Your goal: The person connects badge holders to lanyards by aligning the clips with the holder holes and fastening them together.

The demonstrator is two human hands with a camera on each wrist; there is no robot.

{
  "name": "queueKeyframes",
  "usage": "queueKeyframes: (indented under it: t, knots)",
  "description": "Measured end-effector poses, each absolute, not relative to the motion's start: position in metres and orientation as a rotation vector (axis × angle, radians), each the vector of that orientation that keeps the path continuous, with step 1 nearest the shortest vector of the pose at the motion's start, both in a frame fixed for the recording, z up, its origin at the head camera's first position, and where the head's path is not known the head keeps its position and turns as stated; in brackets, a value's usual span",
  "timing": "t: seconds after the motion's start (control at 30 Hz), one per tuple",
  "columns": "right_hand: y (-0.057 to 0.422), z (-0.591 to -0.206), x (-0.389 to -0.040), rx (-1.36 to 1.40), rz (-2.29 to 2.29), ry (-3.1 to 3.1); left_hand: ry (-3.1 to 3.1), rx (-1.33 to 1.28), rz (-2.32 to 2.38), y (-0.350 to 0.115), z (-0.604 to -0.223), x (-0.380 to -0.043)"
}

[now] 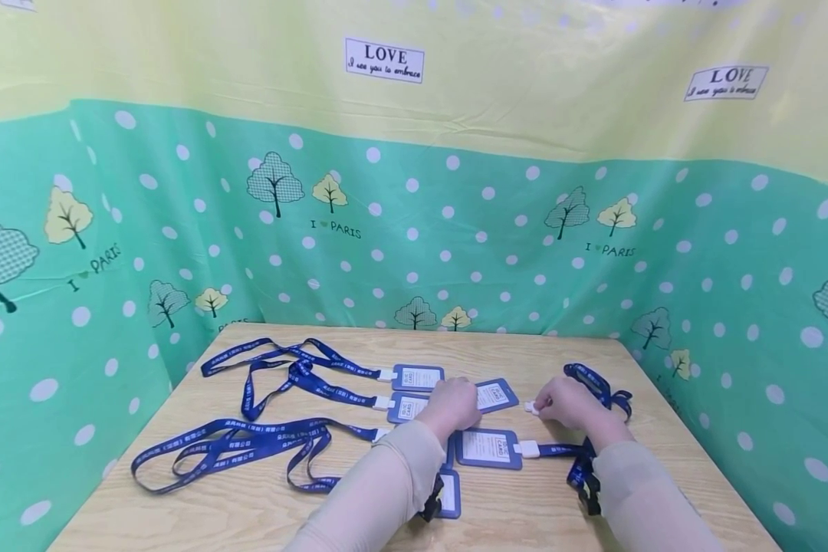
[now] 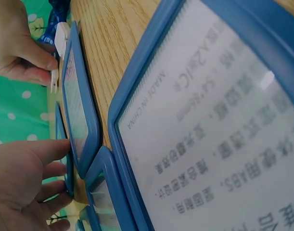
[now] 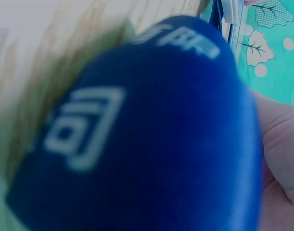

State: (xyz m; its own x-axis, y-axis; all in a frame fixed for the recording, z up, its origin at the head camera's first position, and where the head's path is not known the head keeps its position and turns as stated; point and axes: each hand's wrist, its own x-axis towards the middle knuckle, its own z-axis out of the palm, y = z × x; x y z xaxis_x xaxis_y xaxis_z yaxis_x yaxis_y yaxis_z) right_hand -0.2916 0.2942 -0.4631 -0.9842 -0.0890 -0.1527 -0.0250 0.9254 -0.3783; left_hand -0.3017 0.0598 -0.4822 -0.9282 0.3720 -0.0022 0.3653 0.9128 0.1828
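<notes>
My left hand (image 1: 453,400) is at the left end of a blue-framed ID card holder (image 1: 494,395), pinching its edge. In the left wrist view, the thumb of the left hand (image 2: 21,180) overlaps that holder's edge. To its right, my right hand (image 1: 571,404) pinches a small white lanyard clip (image 1: 532,408) between thumb and forefinger. A small gap separates clip and holder. The clip's dark blue lanyard (image 1: 596,383) trails beside the right wrist. In the right wrist view, a blurred blue strap (image 3: 151,130) hides most of the right hand (image 3: 281,154).
Left of the hands, ID card holders (image 1: 418,377) lie attached to blue lanyards (image 1: 248,445) spread over the wooden table (image 1: 200,521). Nearer me, another holder (image 1: 488,448) has its white clip and lanyard toward the right. A dotted green curtain (image 1: 483,253) encloses the table.
</notes>
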Motion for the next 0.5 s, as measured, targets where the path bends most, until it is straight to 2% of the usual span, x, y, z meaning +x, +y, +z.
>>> queueKeyframes:
  t: [0.5]
  knots:
    - [0.2941,-0.4616,-0.2895,-0.086,-0.559,2.915,2.996,0.594,0.296,0.0541,-0.4761,-0.3014]
